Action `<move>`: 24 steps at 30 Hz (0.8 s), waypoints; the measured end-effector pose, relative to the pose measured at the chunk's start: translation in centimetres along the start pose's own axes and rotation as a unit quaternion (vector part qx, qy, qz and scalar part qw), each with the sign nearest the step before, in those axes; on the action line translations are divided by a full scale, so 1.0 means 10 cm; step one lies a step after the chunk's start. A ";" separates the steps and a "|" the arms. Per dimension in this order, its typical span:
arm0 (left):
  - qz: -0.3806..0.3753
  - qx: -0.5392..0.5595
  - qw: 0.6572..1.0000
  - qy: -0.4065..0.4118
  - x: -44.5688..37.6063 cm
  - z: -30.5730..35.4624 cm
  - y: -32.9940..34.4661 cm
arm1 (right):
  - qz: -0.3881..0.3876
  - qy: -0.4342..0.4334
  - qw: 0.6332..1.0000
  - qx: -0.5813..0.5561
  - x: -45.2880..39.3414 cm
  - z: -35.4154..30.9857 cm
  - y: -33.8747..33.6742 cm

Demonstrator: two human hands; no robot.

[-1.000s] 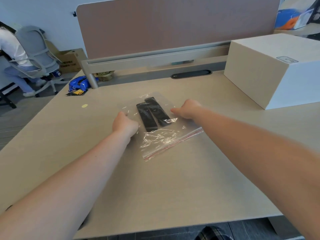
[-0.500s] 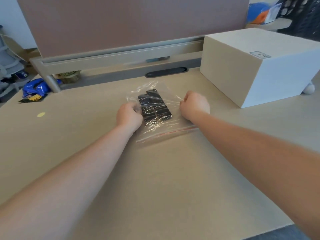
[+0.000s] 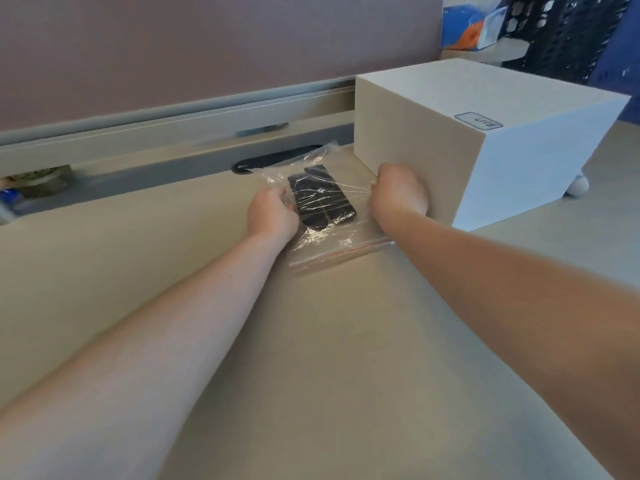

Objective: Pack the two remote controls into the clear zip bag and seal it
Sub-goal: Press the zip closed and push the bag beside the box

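Matte desk (image 3: 311, 341): both fists (image 3: 273, 213) (image 3: 398, 195) grip crinkled bag (image 3: 329, 237) holding flat black remotes (image 3: 322, 199).

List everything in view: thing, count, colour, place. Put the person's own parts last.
remote controls: two, black, side by side inside the bag
zip bag: one, clear with a red zip strip, on the desk between the hands
cardboard box: one, white, right on the desk, small label on top
desk: one, beige
divider panel: one, mauve, behind the desk
cable slot: one, black, at the desk's rear
crate: one, dark, far right
left hand: one, gripping the bag's left side
right hand: one, gripping its right side
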State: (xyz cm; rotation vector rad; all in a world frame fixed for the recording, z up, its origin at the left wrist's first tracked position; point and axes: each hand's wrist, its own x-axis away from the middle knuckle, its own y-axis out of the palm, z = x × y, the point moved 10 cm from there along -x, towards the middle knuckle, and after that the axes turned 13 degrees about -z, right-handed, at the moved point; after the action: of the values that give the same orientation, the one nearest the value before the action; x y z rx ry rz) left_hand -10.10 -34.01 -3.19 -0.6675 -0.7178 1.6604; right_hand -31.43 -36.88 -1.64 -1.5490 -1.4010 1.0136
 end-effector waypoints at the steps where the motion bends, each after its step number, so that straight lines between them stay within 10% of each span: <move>1: 0.001 -0.005 1.000 0.001 -0.05 0.01 0.01 | 0.000 -0.003 1.000 0.014 -0.03 -0.01 0.01; 24: -0.031 -0.002 0.999 -0.017 0.00 -0.12 0.02 | -0.017 -0.073 0.990 0.120 0.01 -0.13 0.12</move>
State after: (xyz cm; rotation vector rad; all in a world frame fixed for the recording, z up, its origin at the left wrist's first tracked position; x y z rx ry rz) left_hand -9.29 -33.93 -4.16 -0.6153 -0.7601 1.6168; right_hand -29.75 -36.91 -2.32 -1.2918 -1.3432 1.2468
